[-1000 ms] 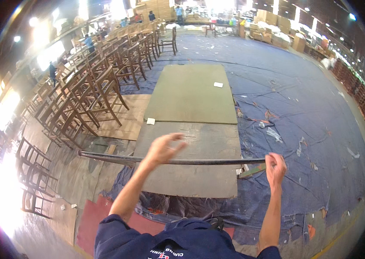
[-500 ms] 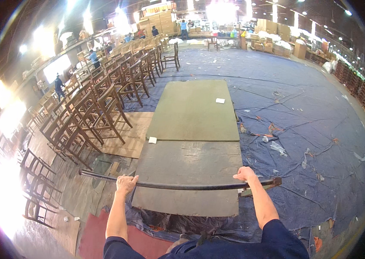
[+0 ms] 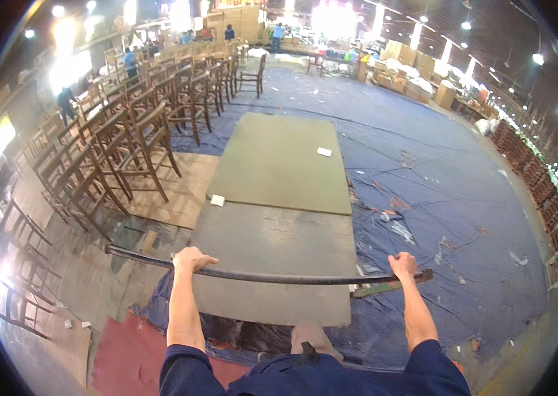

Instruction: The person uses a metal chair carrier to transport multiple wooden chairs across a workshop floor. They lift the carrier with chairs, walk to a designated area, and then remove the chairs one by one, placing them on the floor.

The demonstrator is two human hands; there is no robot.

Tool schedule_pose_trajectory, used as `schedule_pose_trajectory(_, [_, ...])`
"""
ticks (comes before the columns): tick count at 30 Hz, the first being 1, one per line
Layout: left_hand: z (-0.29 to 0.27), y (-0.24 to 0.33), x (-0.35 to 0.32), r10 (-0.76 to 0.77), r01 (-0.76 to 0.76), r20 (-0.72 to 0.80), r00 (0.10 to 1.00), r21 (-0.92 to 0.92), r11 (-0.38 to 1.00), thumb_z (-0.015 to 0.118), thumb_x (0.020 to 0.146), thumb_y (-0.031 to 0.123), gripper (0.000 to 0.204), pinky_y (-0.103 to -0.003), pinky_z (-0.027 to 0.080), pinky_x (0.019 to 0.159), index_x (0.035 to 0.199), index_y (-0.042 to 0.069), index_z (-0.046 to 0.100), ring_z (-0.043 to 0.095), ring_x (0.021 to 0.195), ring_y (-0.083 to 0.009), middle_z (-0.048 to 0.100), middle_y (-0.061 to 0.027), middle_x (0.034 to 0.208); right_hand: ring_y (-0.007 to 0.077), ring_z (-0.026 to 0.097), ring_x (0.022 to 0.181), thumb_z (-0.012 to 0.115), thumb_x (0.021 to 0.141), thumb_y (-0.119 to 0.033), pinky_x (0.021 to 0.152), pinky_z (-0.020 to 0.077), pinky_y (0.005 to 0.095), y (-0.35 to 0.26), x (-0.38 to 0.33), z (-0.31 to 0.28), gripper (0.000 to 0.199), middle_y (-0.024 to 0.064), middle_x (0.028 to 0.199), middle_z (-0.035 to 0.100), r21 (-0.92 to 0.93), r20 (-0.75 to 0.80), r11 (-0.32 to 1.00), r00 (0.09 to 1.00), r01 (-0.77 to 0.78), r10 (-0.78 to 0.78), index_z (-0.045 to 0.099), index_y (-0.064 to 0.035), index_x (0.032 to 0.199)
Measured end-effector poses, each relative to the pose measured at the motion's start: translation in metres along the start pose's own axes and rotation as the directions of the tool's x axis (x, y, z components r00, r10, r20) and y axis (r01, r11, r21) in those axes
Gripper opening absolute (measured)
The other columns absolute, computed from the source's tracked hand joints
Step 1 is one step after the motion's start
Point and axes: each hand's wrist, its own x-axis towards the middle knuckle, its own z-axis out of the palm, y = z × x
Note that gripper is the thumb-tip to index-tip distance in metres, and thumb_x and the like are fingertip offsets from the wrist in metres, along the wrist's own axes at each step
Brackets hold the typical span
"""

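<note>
In the head view, a long dark metal bar (image 3: 265,277) is held crosswise in front of the body by 2 hands. The left hand (image 3: 191,261) is curled down over the bar from above, fingers wrapped around it, at about 8 o'clock from the picture's centre. The right hand (image 3: 403,265) is closed around the bar near its right end, at about 4 o'clock. The bar's long axis runs from 9 o'clock to 3 o'clock, sagging slightly in the middle; its left end juts well beyond the left hand, while only a short stub shows past the right hand. The right hand is therefore nearer to an end of the bar than the left. Both dark blue sleeves (image 3: 190,369) enter from the lower edge.

Beneath and beyond the bar, 2 flat boards are laid end to end toward 12 o'clock: a grey board (image 3: 272,251) nearest, then a green board (image 3: 285,162) bearing a small white slip (image 3: 324,152). A blue tarpaulin (image 3: 437,191) is spread over the floor toward 2 o'clock. Rows of wooden chairs (image 3: 127,138) are stacked toward 10 o'clock, and other people are seen far off at 11 o'clock.
</note>
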Motion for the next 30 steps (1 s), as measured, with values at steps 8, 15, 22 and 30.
schedule_pose_trajectory(8, [-0.004, -0.015, 0.012, 0.024, -0.026, -0.022, 0.999, -0.077, 0.997, 0.075, 0.069, 0.063, 0.063, -0.041, 0.052, 0.091, 0.101, 0.008, 0.078, 0.067, 0.108, -0.0312, 0.072, -0.0155, 0.112, 0.0386, 0.070, 0.081, 0.071, 0.080, -0.036, 0.076, 0.0544, 0.0468, -0.002, -0.002, -0.008, 0.032, 0.0193, 0.079, 0.072, 0.123, -0.118, 0.991, 0.992, 0.049, -0.035, 0.075, -0.0041, 0.077])
schedule_pose_trajectory(15, [0.005, -0.012, 0.013, 0.004, -0.007, -0.083, 0.997, -0.033, 0.999, 0.074, 0.070, 0.061, 0.057, -0.040, 0.052, 0.089, 0.097, 0.010, 0.078, 0.069, 0.104, -0.0301, 0.074, -0.0122, 0.107, 0.0384, 0.070, 0.079, 0.072, 0.080, -0.035, 0.074, 0.0543, 0.0468, -0.001, 0.000, -0.002, 0.033, 0.0189, 0.079, 0.072, 0.127, -0.204, 0.990, 0.978, 0.064, -0.037, 0.074, -0.0030, 0.076])
schedule_pose_trajectory(22, [-0.012, -0.033, 0.013, 0.098, -0.108, -0.092, 0.991, -0.118, 0.987, 0.070, 0.075, 0.057, 0.054, -0.042, 0.048, 0.098, 0.106, 0.013, 0.077, 0.067, 0.109, -0.0298, 0.073, -0.0125, 0.108, 0.0373, 0.070, 0.079, 0.073, 0.077, -0.039, 0.077, 0.0554, 0.0456, 0.013, 0.003, -0.011, 0.034, 0.0185, 0.079, 0.072, 0.061, -0.005, 0.986, 0.988, 0.155, -0.155, 0.076, -0.0059, 0.077])
schedule_pose_trajectory(30, [-0.022, -0.065, 0.014, -0.071, 0.070, -0.235, 0.969, -0.009, 0.997, 0.068, 0.071, 0.054, 0.049, -0.039, 0.051, 0.090, 0.100, 0.015, 0.079, 0.068, 0.103, -0.0297, 0.074, -0.0116, 0.103, 0.0360, 0.071, 0.093, 0.071, 0.073, -0.038, 0.085, 0.0555, 0.0437, 0.026, 0.004, -0.025, 0.040, 0.0204, 0.095, 0.074, 0.058, 0.059, 0.993, 0.994, -0.099, 0.095, 0.077, -0.0043, 0.092])
